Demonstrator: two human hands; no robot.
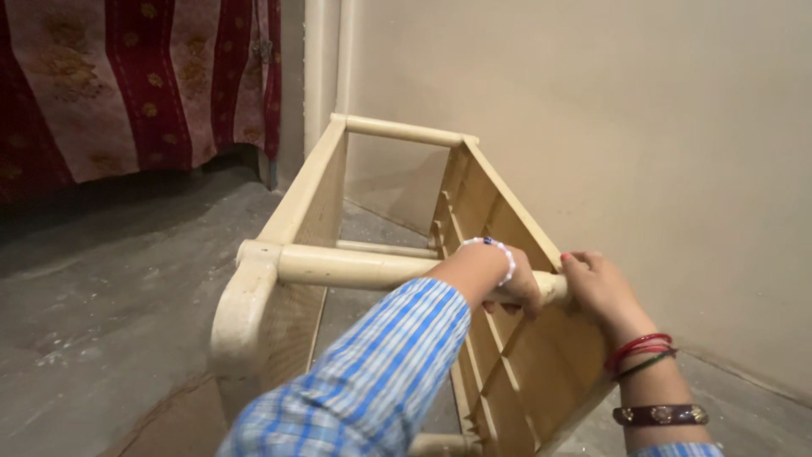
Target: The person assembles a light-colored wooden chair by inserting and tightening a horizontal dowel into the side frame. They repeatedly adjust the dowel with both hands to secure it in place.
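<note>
A cream plastic shelf frame (304, 195) stands on the floor beside the wall, with round cross bars joining its two side panels. My left hand (499, 275), with a bead bracelet on the wrist and a blue checked sleeve, grips the near cross bar (355, 267) close to its right end. My right hand (596, 283), wearing red and green bangles and a dark band, holds the top of the ribbed right side panel (516, 338) where the bar meets it. Both hands sit close together.
A plain beige wall (634, 127) runs along the right, close to the frame. A red and pink patterned curtain (127, 76) hangs at the back left. A pale pipe (321, 59) rises in the corner. The floor (110, 288) is grey concrete.
</note>
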